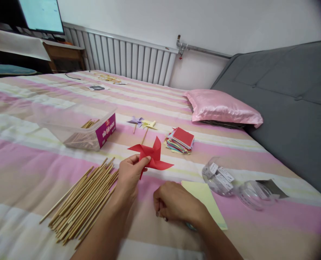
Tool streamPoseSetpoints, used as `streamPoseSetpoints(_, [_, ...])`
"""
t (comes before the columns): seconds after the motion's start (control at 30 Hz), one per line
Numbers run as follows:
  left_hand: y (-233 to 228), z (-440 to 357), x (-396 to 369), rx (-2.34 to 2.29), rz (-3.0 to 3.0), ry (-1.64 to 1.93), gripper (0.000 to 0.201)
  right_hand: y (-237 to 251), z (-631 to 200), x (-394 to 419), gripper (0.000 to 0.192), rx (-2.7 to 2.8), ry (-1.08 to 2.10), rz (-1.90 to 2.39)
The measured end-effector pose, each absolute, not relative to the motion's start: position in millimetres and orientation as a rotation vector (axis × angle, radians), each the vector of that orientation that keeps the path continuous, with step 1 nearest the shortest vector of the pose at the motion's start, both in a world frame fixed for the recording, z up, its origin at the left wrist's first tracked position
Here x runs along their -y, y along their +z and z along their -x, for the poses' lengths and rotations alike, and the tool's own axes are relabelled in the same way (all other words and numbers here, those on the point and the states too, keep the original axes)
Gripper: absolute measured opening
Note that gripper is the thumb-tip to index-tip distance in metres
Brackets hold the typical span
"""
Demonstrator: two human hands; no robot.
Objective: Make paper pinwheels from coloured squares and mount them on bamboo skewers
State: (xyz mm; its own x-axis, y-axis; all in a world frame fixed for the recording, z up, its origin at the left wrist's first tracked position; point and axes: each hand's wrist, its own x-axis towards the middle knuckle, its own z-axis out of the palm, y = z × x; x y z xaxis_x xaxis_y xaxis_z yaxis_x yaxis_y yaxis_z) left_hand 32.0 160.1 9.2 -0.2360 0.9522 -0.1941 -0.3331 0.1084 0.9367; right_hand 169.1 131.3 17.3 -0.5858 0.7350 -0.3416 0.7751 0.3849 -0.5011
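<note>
A red paper pinwheel is pinched at its middle between the thumb and fingers of my left hand, raised over the bedspread. My right hand is lower and to the right, with its fingers curled in. Whatever it may hold is hidden, though a bit of something teal shows under the wrist. Beside that hand lies a pale yellow sheet, partly covered by it. Many thin wooden sticks are heaped left of my left forearm. Beyond the red pinwheel lie a purple pinwheel and a yellow pinwheel on sticks.
A clear plastic box with more sticks stands at the left. Stacked coloured paper squares sit ahead, and round clear containers to the right. Farther off are a pink pillow, a grey headboard and a radiator.
</note>
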Motion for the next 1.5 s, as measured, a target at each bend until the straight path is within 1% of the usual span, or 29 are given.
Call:
streamPoseSetpoints(0.13, [7, -30, -162, -1.236, -0.731, 1.451, 0.017, 16, -173, -134, 0.027, -2.615, -0.93, -1.452])
streamPoseSetpoints(0.27, [5, -27, -164, -1.266, -0.735, 1.494, 0.018, 17, -182, -140, 0.027, -2.686, -0.95, -1.45])
streamPoseSetpoints(0.57, [3, -26, -165, -1.252, -0.728, 1.522, 0.017, 7, -200, -158, 0.021, -2.746, -1.272, -1.645])
streamPoseSetpoints(0.63, [4, -27, -164, -1.242, -0.728, 1.526, 0.016, 5, -202, -160, 0.023, -2.762, -1.206, -1.711])
streamPoseSetpoints(0.7, [5, -28, -164, -1.244, -0.728, 1.522, 0.015, 5, -203, -160, 0.024, -2.766, -1.071, -1.78])
streamPoseSetpoints(0.8, [5, -28, -164, -1.265, -0.736, 1.517, 0.016, 7, -204, -160, 0.024, -2.709, -0.976, -1.766])
streamPoseSetpoints(1.0, [3, -28, -166, -1.268, -0.748, 1.506, 0.016, -2, -196, -160, 0.025, -2.647, -0.979, -1.628])
streamPoseSetpoints(1.1, [2, -29, -166, -1.263, -0.749, 1.514, 0.017, -8, -193, -163, 0.021, -2.619, -1.001, -1.675])
streamPoseSetpoints(1.23, [3, -30, -166, -1.249, -0.745, 1.515, 0.017, -9, -193, -165, 0.015, -2.616, -0.957, -1.791])
streamPoseSetpoints(1.5, [3, -28, -165, -1.259, -0.752, 1.505, 0.017, -4, -195, -164, 0.02, -2.573, -0.996, -1.85])
